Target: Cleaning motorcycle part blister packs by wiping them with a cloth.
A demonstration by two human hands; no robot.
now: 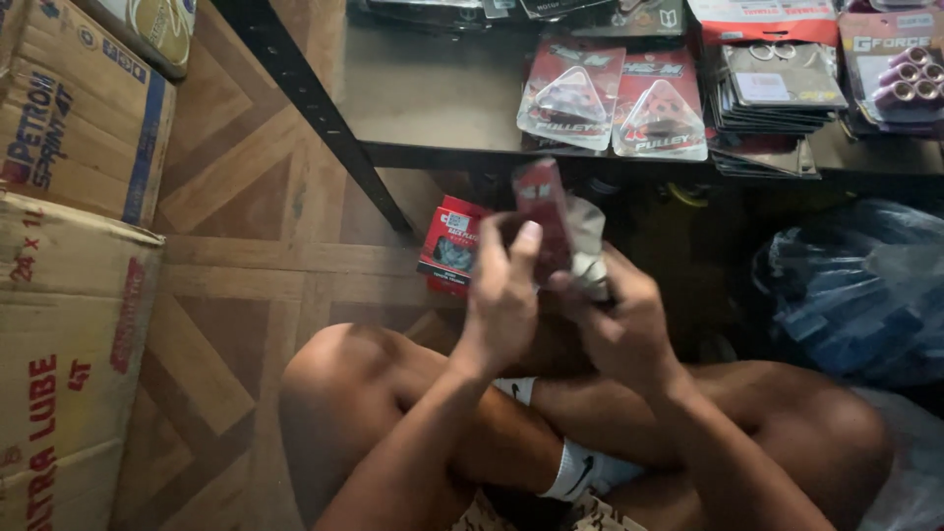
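I sit cross-legged on the floor facing a low shelf. Both my hands are raised in front of me around a small red-and-clear plastic packet [553, 218]. My left hand [501, 290] grips its left side, thumb pressed up along the red card. My right hand [619, 320] holds its lower right, where crumpled clear plastic sticks out. The packet's bottom is hidden by my fingers. A red box of parts [450, 246] lies on the floor just beyond my left hand.
The dark shelf [423, 108] carries red blister packs [610, 103] and stacked flat packets [777, 88]. Cardboard cartons [69, 246] stand at the left. A blue plastic bag [860, 290] lies at the right. A black shelf leg [324, 118] slants down to the wooden floor.
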